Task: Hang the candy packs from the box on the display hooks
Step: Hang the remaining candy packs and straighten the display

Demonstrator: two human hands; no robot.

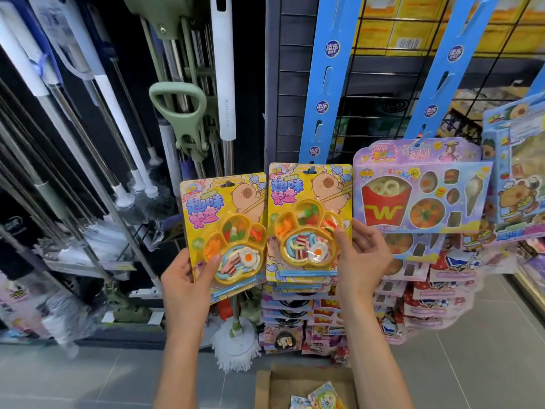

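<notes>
- Nearest, at the bottom edge, the cardboard box point(306, 385) sits on the floor with a few candy packs still lying in it, directly below both forearms.
- The left hand point(188, 278) holds one yellow candy pack point(224, 234) by its lower left edge, thumb across the front and fingers behind. The grip is a firm pinch on the card. The pack stands upright, tilted a little clockwise, and its hang hole is at the top, away from the hand.
- The right hand point(362, 255) steadies a second yellow pack point(309, 219) by its right edge, thumb on the front near the blister tray. The fingers are mostly straight, so this looks more like a light pinch than a clamp.
- That second pack already sits at the bottom of the blue hanging strip point(324, 78), its top hole at the strip's lowest tab. Whether it is fully hooked I cannot tell.
- The relation that matters: the left-hand pack lies just beside and to the left of the strip, long axis vertical, its hole lower than the strip's free tabs. It likely needs to go up and to the right.
- Farther right, a purple fries-themed pack point(421, 187) hangs from a second blue strip point(454, 54).
- Behind, mop handles point(118, 113) fill the left wall.
</notes>
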